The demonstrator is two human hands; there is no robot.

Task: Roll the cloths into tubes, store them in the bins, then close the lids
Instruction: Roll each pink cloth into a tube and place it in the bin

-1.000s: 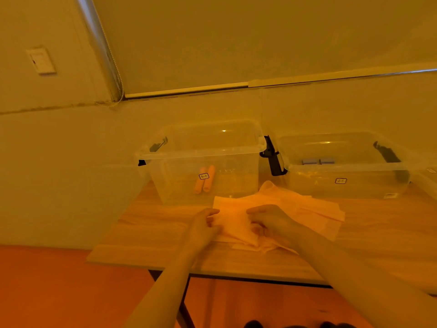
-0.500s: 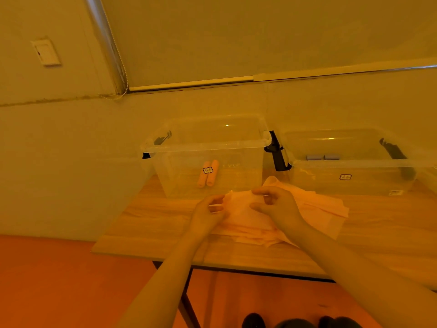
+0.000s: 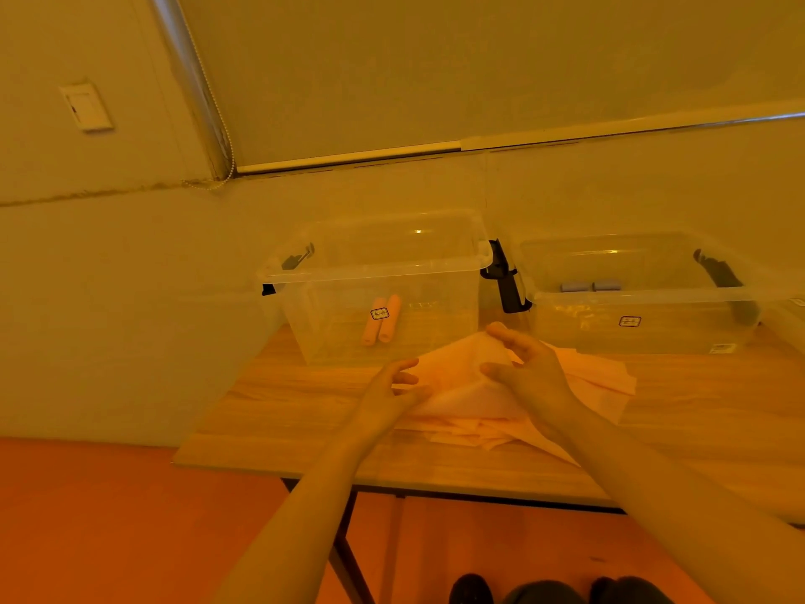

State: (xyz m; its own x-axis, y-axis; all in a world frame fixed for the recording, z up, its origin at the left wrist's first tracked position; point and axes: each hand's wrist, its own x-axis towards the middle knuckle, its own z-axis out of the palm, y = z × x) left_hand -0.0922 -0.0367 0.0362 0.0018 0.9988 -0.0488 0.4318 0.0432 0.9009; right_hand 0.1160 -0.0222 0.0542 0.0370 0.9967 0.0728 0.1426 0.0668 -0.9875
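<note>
1. Cloths, a loose heap of thin pale orange fabric squares (image 3: 579, 377), lie at the frame's centre on the light wooden table (image 3: 279, 411), just in front of two clear plastic bins.
2. Head view: the left hand (image 3: 387, 396) pinches the top cloth (image 3: 453, 372) at its left edge; the right hand (image 3: 529, 370) lifts its far part, thumb and fingers closed on the fabric.
3. Judged step: separating one cloth before rolling. Next it needs laying flat and rolling tight.
4. Left bin (image 3: 383, 294) holds two orange rolled tubes (image 3: 381, 320); right bin (image 3: 640, 298) holds two grey-blue rolls (image 3: 590, 286). Both look lidless.
5. Room: plain wall, switch plate (image 3: 86, 107) upper left, orange floor (image 3: 87, 516) below.
</note>
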